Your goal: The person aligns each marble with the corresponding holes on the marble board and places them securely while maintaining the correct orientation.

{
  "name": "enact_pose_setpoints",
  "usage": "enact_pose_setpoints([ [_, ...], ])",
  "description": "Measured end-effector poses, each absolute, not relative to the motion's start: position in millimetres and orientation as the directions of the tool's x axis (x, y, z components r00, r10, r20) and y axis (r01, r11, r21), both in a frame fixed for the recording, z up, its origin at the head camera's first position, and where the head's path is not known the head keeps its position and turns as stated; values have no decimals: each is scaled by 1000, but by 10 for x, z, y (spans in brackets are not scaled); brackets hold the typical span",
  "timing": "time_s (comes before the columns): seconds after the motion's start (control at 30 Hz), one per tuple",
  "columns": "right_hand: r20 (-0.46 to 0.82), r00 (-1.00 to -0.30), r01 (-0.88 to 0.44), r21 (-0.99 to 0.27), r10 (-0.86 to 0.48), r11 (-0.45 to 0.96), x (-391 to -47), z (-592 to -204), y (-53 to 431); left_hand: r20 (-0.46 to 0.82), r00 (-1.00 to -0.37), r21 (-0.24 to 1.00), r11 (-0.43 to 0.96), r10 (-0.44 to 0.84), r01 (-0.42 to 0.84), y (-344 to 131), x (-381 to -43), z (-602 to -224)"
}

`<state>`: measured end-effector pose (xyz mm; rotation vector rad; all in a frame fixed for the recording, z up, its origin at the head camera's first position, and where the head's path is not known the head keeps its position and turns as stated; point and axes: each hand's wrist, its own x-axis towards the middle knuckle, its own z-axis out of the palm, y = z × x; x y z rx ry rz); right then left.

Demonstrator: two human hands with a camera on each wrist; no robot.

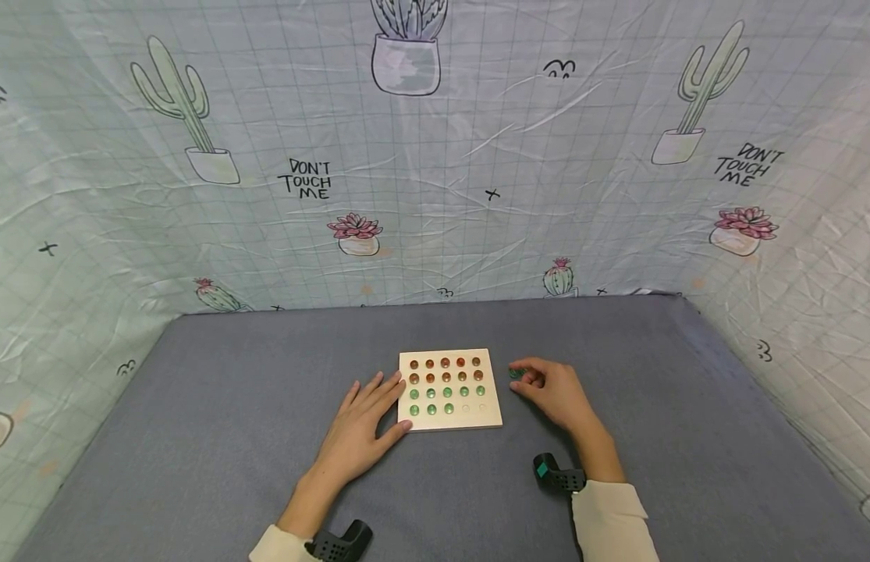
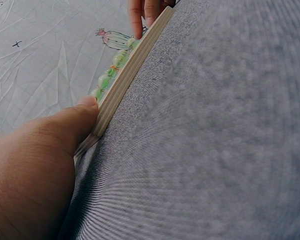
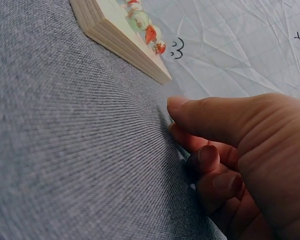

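A pale wooden board [image 1: 449,421] lies on the grey cloth, with rows of small glass marbles set in its hollows. Orange-brown marbles [image 1: 445,363] fill the two far rows; green marbles [image 1: 431,393] sit in the two near rows. Two hollows [image 1: 474,408] at the near right corner hold nothing. My left hand [image 1: 360,433] has its fingers spread, fingertips and thumb resting at the board's left edge. Just right of the board, my right hand [image 1: 554,390] has thumb and index finger around dark green marbles [image 1: 516,374], its other fingers curled; the fingers partly hide them.
Grey cloth [image 1: 231,421] covers the table around the board. A pale curtain [image 1: 477,156] with printed cacti stands behind and at both sides. Each wrist wears a black camera mount, one beside the left sleeve [image 1: 283,544] and one beside the right sleeve [image 1: 610,515].
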<state>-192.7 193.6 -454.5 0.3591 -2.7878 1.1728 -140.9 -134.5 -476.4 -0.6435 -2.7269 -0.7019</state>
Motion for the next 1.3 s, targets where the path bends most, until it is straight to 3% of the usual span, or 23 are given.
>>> enact_pose_setpoints([
  [1.3,135,-974,-222,-736,-183,640,-1903,-4540,1988,360,-862,385,785,357,485,-1339,-1402,-4769],
])
